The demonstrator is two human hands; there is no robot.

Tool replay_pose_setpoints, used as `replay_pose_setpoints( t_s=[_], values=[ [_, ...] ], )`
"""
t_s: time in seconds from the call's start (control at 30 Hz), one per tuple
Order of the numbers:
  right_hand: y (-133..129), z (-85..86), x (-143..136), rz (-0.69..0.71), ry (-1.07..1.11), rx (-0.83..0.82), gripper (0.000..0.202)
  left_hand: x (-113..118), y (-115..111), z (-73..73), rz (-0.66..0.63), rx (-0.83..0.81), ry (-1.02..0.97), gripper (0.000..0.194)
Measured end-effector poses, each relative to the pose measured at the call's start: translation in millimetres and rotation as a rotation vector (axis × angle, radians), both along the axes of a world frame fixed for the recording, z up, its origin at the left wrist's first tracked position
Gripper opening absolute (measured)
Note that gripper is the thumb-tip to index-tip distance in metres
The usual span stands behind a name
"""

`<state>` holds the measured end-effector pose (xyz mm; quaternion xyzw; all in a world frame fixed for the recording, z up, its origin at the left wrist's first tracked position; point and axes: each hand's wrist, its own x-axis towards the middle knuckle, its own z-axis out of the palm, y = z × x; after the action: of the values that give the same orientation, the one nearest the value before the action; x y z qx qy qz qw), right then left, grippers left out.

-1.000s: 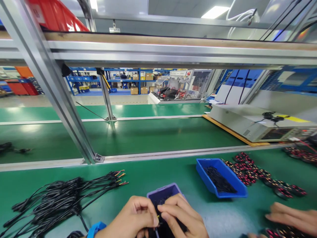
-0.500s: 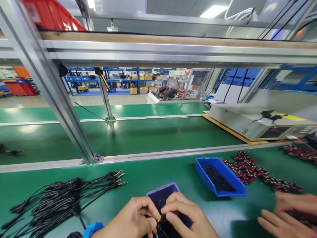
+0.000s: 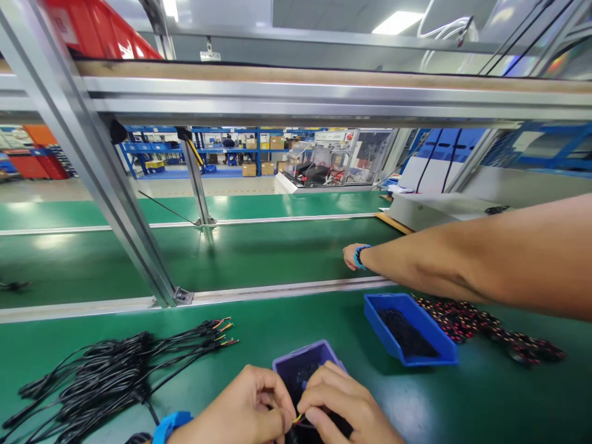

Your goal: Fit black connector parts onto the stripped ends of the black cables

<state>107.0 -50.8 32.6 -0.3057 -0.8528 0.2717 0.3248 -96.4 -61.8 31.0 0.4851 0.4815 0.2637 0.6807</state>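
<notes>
Both of my hands are closed in a pinch over the near edge of the table (image 3: 287, 320), fingertips almost meeting. My left hand (image 3: 254, 407) grips thin yellow and red wires (image 3: 298, 420) between thumb and finger, and my right hand (image 3: 345, 404) pinches them from the other side, so the wires span the small gap between my fingers. They sit just over the near part of a purple bin (image 3: 300, 353), which holds small dark pieces that I can't make out clearly. A blue wristband (image 3: 172, 425) circles my left wrist.

To my left, black cables (image 3: 104, 373) lie in a loose bundle, their bare colored ends pointing toward the middle. On my right stands a blue bin (image 3: 375, 327) with black pieces inside, and beside it are red-and-black coils (image 3: 467, 320). Another person's arm (image 3: 439, 253) reaches in from the right above them, its hand (image 3: 354, 256) beyond the metal rail (image 3: 277, 293).
</notes>
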Motion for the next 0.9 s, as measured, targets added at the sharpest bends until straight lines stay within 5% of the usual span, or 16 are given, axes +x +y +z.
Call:
replay_pose_setpoints(
  t_s=[0.27,0.53,0.63,0.8,0.9],
  values=[
    [-5.2,-2.6,-7.0,-0.034,0.107,-0.202,0.038,-1.0,1.6,2.4,0.036,0.051,-0.077,0.013],
    [-0.6,-9.3,-9.7,-0.138,0.089,0.022,0.041,1.7,2.6,1.6,0.088,0.108,-0.101,0.014],
    [-1.9,-4.5,-7.9,-0.094,0.077,-0.021,0.048,2.4,3.2,-1.0,0.072,0.099,-0.094,0.014],
    [-2.2,-10.9,-7.3,-0.066,0.159,-0.127,0.012,2.2,3.4,-4.7,0.097,0.115,-0.097,0.020],
    [-1.4,-19.8,-10.9,-0.091,0.160,-0.113,0.017,1.0,1.8,-8.5,0.071,0.118,-0.120,0.028]
  ],
)
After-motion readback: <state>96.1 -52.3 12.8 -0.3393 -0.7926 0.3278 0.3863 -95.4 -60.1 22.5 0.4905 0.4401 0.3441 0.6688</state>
